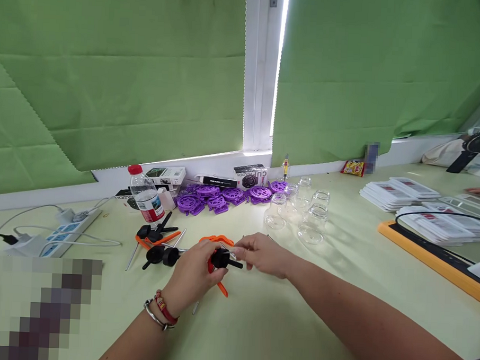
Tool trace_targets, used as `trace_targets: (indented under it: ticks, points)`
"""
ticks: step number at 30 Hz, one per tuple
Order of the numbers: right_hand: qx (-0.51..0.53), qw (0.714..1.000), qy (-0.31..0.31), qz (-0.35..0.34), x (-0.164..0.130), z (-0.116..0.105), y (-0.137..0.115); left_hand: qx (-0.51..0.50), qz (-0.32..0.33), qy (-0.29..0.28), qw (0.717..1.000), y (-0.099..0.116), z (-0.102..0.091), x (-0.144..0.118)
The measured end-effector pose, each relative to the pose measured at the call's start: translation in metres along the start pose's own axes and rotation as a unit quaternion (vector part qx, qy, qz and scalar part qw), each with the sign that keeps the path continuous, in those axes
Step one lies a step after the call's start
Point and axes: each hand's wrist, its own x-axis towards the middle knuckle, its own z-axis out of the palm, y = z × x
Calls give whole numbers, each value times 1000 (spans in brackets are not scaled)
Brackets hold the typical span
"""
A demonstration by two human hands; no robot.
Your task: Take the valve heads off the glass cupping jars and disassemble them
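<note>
Power strip (69, 226): it lay at the far left of the table (297, 320), cables trailing off it, well apart from my work.
Water bottle (146, 195): it stood upright behind the loose parts, red cap on.
Loose parts (157, 243): black knobs with orange arms and thin metal rods lay just left of my hands, some crossing one another.
Left hand (192, 276): my fingers were closed around the orange-and-black piece (219, 260), which I held just above the table, near its front middle. A firm hold low on the orange arm seemed best, so the black knob would not turn.
Right hand (263, 253): my fingers were pinched at the tip of the black stub that stuck out of the knob; a thin metal rod may have been in that pinch too, but the view was too small to tell. I judged that a light pinch kept in line with the stub, not at an angle, would serve better than force.
Purple reels (223, 195): they were heaped behind, near the small boxes (208, 177).
Glass jars (302, 209): empty, clustered right of the reels, well clear of my hands.
Stacked packets (398, 192): far right, beside an orange-edged board (419, 254).
</note>
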Motion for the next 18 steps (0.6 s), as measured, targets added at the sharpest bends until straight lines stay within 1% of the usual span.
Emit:
trace_targets:
  ticks: [1,2,3,5,7,10,14,16,18]
  points:
    - [51,998,-36,3,-1,8,-3,-16,13,9,1000,2,1,0]
    - [99,994,-55,12,-2,14,-4,-30,22,20,999,2,2,-1]
    - [142,988,-59,28,-3,20,-4,-46,27,31,998,2,3,-1]
    - [216,973,-47,62,-4,27,1,-92,27,43,994,-1,7,0]
    - [266,959,-38,87,-6,28,6,-152,16,40,987,-4,11,1]
    - [302,947,-52,92,-8,22,9,-226,15,-1,974,-4,11,1]
    - [343,935,-38,77,-6,11,4,-295,31,-71,952,3,7,-3]
    - [344,936,-32,71,-4,10,3,-325,34,-81,942,6,7,-4]
    - [336,939,-22,67,-2,12,5,-323,35,-61,944,8,8,-4]
